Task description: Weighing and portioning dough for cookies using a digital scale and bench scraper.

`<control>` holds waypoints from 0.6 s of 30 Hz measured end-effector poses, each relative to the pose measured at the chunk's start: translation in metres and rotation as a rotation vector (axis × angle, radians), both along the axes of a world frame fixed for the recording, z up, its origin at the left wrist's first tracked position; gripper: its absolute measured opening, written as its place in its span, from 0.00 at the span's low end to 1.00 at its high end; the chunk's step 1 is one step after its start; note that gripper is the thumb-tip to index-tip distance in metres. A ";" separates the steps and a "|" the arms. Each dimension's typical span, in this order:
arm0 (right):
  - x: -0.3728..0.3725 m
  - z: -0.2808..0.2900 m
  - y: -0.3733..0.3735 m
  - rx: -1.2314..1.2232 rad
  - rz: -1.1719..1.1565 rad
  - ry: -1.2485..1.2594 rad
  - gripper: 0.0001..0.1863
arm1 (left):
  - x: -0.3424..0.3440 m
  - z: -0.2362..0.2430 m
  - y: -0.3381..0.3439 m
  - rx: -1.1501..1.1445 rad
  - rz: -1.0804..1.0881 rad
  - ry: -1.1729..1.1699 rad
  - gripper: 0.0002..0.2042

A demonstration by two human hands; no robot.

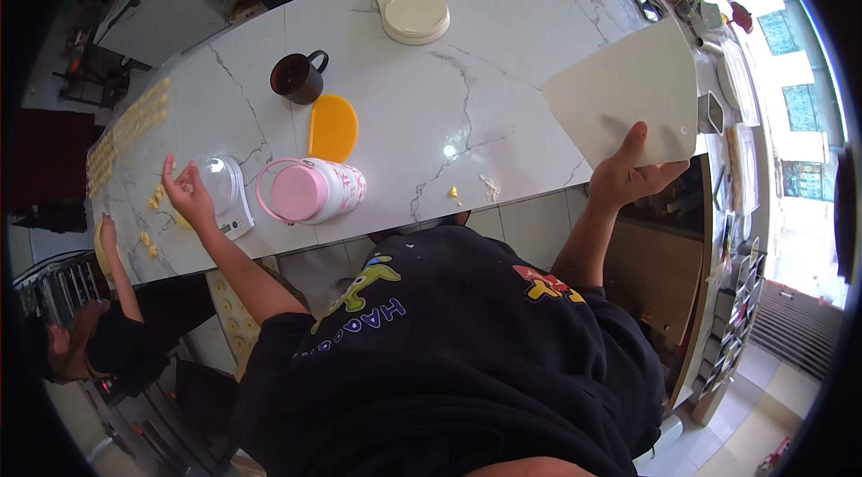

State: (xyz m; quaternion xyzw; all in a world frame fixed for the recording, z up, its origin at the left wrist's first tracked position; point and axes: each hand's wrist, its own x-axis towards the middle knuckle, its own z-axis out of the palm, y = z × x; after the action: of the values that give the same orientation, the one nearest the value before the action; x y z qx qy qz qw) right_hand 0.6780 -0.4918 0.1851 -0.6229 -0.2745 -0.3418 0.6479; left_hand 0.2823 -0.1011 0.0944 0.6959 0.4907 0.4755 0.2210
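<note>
My right hand (628,173) grips a white, flat, tapered board (620,82) by its lower edge at the right of the marble-patterned table (503,19). My left hand (187,189) is raised with fingers apart and slightly curled, holding nothing, beside a white scale with a clear round dish (232,194). Just right of that scale lies a white bottle with a pink lid (301,191). An orange scraper (332,127) lies behind the bottle, near a dark mug (289,77). Small yellow bits (453,192) and whitish powder lie near the front edge.
A cream scale (415,14) stands at the back. Rows of pale dough pieces (126,131) lie at the left. A co-worker (108,333) works at the lower left, one hand at the table edge. Trays, containers (741,86) and tools line the counter on the right by the window.
</note>
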 end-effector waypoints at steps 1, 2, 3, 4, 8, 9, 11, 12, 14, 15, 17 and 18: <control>0.005 0.002 -0.005 -0.015 -0.020 0.062 0.21 | 0.011 -0.001 -0.013 -0.046 -0.033 0.008 0.22; 0.009 0.001 -0.010 -0.006 -0.020 0.058 0.21 | 0.022 0.001 -0.025 -0.039 -0.073 -0.032 0.22; 0.014 -0.002 -0.014 -0.014 -0.027 0.054 0.21 | 0.026 0.005 -0.031 -0.026 -0.070 -0.036 0.22; 0.018 -0.003 -0.018 -0.021 -0.036 0.051 0.20 | 0.030 0.009 -0.035 -0.029 -0.102 -0.071 0.22; 0.016 -0.002 -0.015 0.052 -0.001 0.113 0.20 | 0.023 0.019 -0.026 0.000 -0.120 -0.123 0.22; 0.016 -0.005 -0.016 0.026 0.001 0.102 0.20 | 0.024 0.023 -0.029 0.008 -0.118 -0.131 0.22; 0.016 -0.010 -0.019 0.004 0.008 0.080 0.20 | 0.026 0.031 -0.035 0.020 -0.128 -0.104 0.21; 0.015 -0.014 -0.020 -0.041 0.020 0.076 0.19 | 0.027 0.032 -0.037 0.029 -0.124 -0.111 0.21; 0.019 -0.015 -0.019 -0.075 0.062 0.093 0.19 | 0.030 0.031 -0.045 0.010 -0.188 -0.090 0.20; 0.019 -0.013 -0.019 -0.074 0.069 0.089 0.19 | 0.031 0.031 -0.051 0.012 -0.181 -0.093 0.20; 0.021 -0.010 -0.019 -0.048 0.165 0.140 0.18 | 0.035 0.030 -0.063 -0.060 -0.172 -0.058 0.18; 0.024 -0.011 -0.022 -0.054 0.170 0.145 0.18 | 0.033 0.029 -0.069 -0.066 -0.166 -0.054 0.18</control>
State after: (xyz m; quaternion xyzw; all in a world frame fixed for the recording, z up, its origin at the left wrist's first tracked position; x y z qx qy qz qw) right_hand 0.7015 -0.5137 0.1740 -0.6375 -0.2880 -0.2322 0.6758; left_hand 0.3153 -0.1697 0.1230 0.7134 0.4405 0.4577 0.2957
